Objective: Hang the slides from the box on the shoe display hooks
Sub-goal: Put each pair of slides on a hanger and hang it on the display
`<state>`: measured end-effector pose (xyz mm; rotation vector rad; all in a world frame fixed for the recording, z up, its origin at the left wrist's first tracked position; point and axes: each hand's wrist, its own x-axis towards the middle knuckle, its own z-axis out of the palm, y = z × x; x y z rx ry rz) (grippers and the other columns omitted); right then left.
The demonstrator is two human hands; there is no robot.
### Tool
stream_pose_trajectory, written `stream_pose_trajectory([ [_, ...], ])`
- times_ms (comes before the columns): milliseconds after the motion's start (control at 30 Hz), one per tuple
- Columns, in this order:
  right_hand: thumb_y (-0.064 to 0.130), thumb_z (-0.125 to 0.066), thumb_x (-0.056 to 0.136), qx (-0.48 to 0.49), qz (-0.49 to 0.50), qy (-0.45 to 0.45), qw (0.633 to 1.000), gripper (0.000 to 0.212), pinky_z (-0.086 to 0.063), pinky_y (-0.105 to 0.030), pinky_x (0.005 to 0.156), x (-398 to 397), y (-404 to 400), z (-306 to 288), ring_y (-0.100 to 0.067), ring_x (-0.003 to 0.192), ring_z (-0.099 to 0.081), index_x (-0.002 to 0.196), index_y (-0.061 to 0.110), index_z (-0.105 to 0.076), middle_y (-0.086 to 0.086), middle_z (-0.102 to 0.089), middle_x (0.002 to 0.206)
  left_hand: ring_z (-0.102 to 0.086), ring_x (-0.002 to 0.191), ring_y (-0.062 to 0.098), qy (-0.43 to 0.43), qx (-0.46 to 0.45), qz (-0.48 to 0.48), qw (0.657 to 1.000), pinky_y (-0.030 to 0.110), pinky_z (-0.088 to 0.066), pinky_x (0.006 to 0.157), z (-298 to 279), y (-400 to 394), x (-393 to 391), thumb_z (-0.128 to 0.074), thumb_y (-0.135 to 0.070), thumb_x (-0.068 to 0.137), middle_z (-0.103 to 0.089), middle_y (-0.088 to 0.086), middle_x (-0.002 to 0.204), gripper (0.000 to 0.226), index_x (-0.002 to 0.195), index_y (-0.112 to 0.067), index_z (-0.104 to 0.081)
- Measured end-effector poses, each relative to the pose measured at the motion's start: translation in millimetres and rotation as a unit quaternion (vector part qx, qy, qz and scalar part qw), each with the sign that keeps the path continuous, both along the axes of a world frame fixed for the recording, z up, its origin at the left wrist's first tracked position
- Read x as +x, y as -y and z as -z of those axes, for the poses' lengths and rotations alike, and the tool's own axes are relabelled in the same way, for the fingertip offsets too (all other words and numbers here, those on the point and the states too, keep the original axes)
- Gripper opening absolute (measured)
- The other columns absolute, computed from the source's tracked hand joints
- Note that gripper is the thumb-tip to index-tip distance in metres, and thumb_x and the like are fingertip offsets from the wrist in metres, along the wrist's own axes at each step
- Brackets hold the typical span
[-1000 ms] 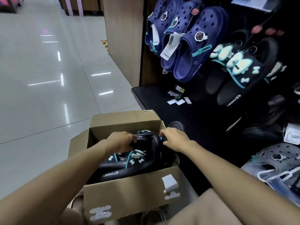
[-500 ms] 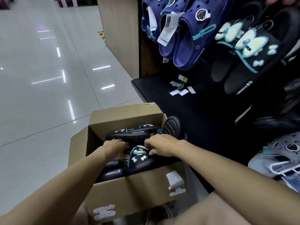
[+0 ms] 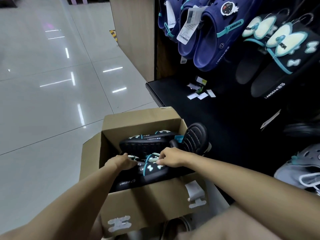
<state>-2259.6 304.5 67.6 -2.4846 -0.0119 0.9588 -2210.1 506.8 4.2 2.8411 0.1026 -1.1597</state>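
An open cardboard box (image 3: pixel 149 210) stands on the floor below me, holding several black slides with teal trim and pale bows. My left hand (image 3: pixel 121 163) and my right hand (image 3: pixel 168 157) are both inside it, on the nearest pair of slides (image 3: pixel 152 172). The right fingers pinch the pale bow on the strap. The left fingers curl over the neighbouring slide's strap. Another black slide (image 3: pixel 147 143) lies behind, and one (image 3: pixel 195 138) leans upright against the box's right wall. Matching black bow slides (image 3: pixel 280 56) hang on the display at upper right.
Navy clogs (image 3: pixel 213 38) with a price tag hang left of the black pairs. A black shelf base (image 3: pixel 173 94) carries loose paper tags. Grey clogs (image 3: pixel 304 168) sit at the right edge. A wooden panel (image 3: pixel 136 35) bounds the display; glossy tiled floor spreads to the left.
Both hands shifted from the far pair to the nearest pair in the box. The view came closer to the display and tilted down.
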Motion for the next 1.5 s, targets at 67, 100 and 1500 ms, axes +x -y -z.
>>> stream_pose_trajectory([
  [67, 0.035, -0.058, 0.097, 0.014, 0.045, -0.001, 0.999, 0.037, -0.048, -0.036, 0.093, -0.1, -0.6, 3.3, -0.029, 0.113, -0.061, 0.114, 0.005, -0.071, -0.013, -0.068, 0.117, -0.047, 0.129, 0.032, -0.004, -0.015, -0.015, 1.000, 0.039, -0.039, 0.106, 2.6, -2.4, 2.2, -0.050, -0.058, 0.089, -0.048, 0.013, 0.143, 0.068, 0.143, -0.020, -0.037],
  [100, 0.035, -0.059, 0.096, 0.024, 0.070, -0.002, 0.997, 0.037, -0.050, -0.037, 0.090, -0.2, -1.1, 4.4, -0.031, 0.111, -0.063, 0.112, 0.003, -0.071, -0.013, -0.070, 0.111, -0.048, 0.128, 0.032, -0.001, -0.022, -0.017, 1.000, 0.038, -0.040, 0.105, 2.9, -3.2, 2.9, -0.051, -0.057, 0.089, -0.049, 0.013, 0.141, 0.067, 0.143, -0.019, -0.037],
  [1500, 0.040, -0.076, 0.084, 0.287, 0.419, 0.084, 0.857, 0.036, -0.036, -0.019, 0.052, -42.1, 4.6, -121.1, -0.002, 0.073, -0.049, 0.088, 0.021, -0.047, 0.002, -0.056, 0.116, -0.040, 0.106, 0.016, 0.610, -0.269, 0.027, 0.745, 0.031, -0.021, 0.087, -192.9, 37.9, -70.3, -0.076, -0.043, 0.073, -0.038, -0.005, 0.108, 0.052, 0.120, -0.039, -0.056],
])
